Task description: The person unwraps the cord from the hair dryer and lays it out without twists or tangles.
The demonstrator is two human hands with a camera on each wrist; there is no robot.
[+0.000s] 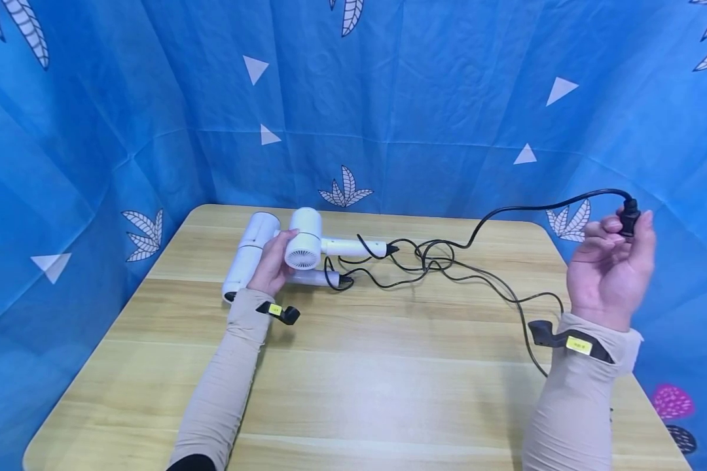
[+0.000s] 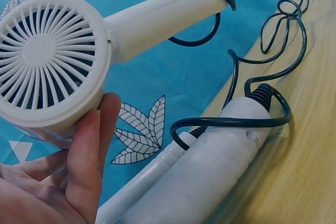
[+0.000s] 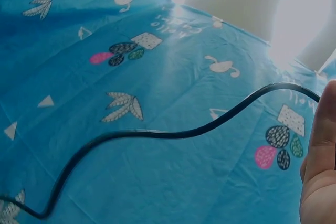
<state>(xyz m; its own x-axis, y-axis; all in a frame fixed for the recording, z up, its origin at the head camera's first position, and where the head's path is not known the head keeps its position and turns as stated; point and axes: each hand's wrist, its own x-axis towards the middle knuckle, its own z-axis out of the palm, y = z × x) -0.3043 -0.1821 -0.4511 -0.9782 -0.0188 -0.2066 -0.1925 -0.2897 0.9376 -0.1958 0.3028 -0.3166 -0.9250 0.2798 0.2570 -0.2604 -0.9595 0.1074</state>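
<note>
My left hand (image 1: 271, 265) grips the barrel of a white hair dryer (image 1: 304, 239), its round slatted grille (image 2: 39, 51) facing the left wrist camera. The handle of this dryer points right, with black cord looped around it, raised over the table. Beneath and beside it lie more white hair dryers, one with its barrel (image 1: 244, 265) at the left; two handles (image 2: 210, 156) show side by side in the left wrist view. On the right, my right hand (image 1: 607, 281) is raised and pinches a black plug (image 1: 628, 219) between thumb and fingers. The plug's cord (image 3: 173, 135) arcs away leftward.
Tangled black cords (image 1: 430, 258) lie across the back middle of the wooden table (image 1: 389, 379). One cord runs on toward the right forearm. Blue patterned curtain (image 1: 448, 98) hangs behind and at both sides, close to the table edges.
</note>
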